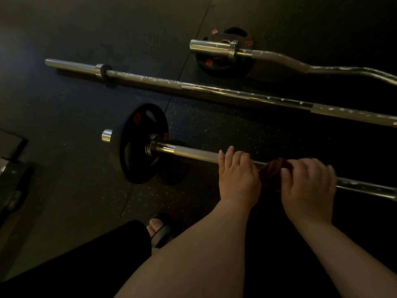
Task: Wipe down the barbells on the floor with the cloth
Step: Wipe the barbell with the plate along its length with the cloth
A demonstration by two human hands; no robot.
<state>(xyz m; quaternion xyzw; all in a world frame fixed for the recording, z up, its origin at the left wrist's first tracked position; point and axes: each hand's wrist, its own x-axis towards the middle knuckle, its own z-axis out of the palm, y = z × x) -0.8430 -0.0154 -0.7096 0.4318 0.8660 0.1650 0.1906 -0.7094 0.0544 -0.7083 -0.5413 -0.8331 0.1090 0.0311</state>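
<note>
Barbell (193,153): left hand (237,175) rests atop, fingers draped; right hand (309,186) grips dark cloth (271,172) on shaft.

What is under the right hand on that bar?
A dark reddish cloth, bunched on the nearest barbell. The right hand curls over it, so part of the cloth and the bar beneath are hidden.

Three bars lie on the dark speckled rubber floor (214,125). The nearest, a chrome barbell (193,153), carries a black weight plate with red marks (141,145) near its left end. The person's left hand (238,175) lies across the shaft, fingers laid over it. Just beside it, the right hand (309,186) grips a dark reddish-brown cloth (271,172) bunched on the shaft. Beyond lie a long straight steel bar (214,92) and a wavy chrome curl bar (300,64), its end over a second black plate (217,68). A sandalled foot (159,229) shows below.
</note>
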